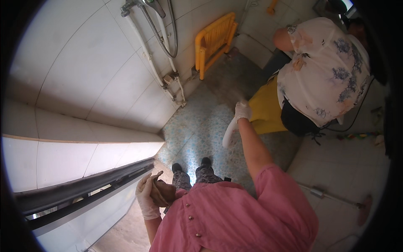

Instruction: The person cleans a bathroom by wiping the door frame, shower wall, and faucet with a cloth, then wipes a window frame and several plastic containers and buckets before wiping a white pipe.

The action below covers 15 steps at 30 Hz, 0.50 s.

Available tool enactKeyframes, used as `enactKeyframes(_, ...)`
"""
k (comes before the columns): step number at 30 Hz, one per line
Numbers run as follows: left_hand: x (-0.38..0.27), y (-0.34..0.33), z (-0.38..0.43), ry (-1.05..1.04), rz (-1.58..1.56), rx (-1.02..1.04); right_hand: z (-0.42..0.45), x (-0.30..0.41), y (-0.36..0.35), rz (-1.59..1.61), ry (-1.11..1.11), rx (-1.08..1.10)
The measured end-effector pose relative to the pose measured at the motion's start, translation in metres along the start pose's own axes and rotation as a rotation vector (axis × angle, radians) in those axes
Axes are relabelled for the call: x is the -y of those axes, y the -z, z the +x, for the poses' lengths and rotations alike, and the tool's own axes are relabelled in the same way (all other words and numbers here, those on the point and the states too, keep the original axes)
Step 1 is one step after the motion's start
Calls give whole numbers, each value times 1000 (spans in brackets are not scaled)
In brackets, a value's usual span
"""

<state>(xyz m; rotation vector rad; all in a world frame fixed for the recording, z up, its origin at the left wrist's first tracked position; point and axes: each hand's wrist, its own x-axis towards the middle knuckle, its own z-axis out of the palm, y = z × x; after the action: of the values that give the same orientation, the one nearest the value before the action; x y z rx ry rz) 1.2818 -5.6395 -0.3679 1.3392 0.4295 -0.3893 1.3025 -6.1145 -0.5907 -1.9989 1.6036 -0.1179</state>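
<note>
My left hand [145, 198], in a thin white glove, is raised near my chest at the lower left. Its fingers are closed around a brownish cloth [161, 192], which hangs in folds. Ahead of me my right hand [243, 111], gloved too, reaches out at arm's length. It grips a white plastic bottle [230, 134] by the top; the body tilts down and left and bears writing. The head of the bottle is mostly hidden by the glove. Below the bottle lies a blue pebble-patterned floor [189, 126], darker toward the far corner.
Close on the right, a co-worker in a floral shirt [324, 72] bends forward. A yellow folding wall seat [215, 44] is on the tiled wall, near white pipes [143, 47] and a metal shower hose [172, 34]. A dark door track [85, 186] runs along the lower left.
</note>
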Motion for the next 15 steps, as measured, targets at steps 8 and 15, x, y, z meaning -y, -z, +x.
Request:
enactKeyframes(8,-3,-29,7,8,-17,42,4,-21,-2,30,122,-46)
enactKeyframes(15,-3,-48,23,52,2,113,29,-28,-24,456,26,-99)
